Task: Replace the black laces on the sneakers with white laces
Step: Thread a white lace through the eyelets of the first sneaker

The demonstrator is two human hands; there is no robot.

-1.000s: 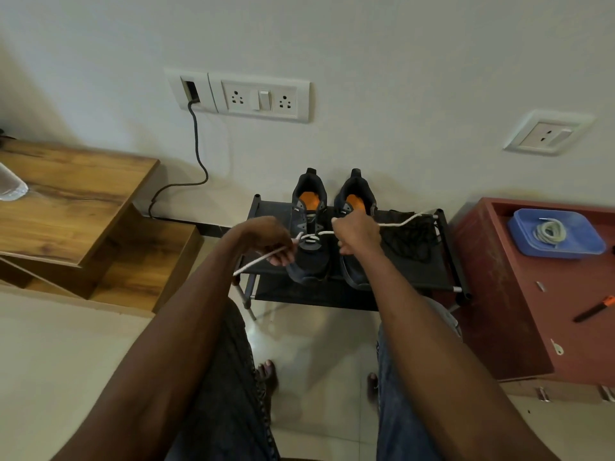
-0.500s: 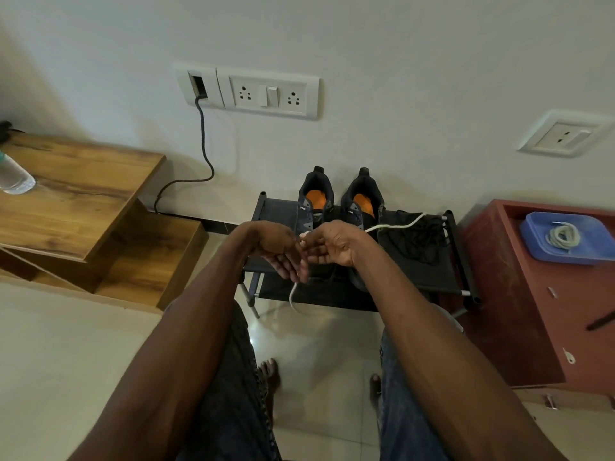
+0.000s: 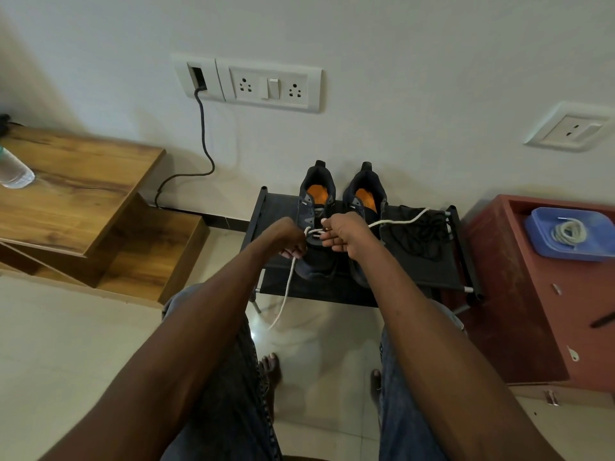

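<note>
Two dark sneakers with orange insoles stand side by side on a black shoe rack against the wall: the left sneaker and the right sneaker. A white lace runs through the left sneaker's lower eyelets. My left hand grips the lace's left end, which hangs down past the rack toward the floor. My right hand pinches the lace's other end over the left sneaker; that part trails right across the rack. A heap of black laces lies on the rack right of the sneakers.
A blue tray holding a coiled white lace sits on a red cabinet at right. A wooden stepped shelf with a plastic bottle stands left. A grey cable hangs from the wall socket. My knees and bare feet are below.
My hands drew together over the left sneaker, then parted a little. The lace's left end, earlier held out to the left, now hangs down toward the floor.
</note>
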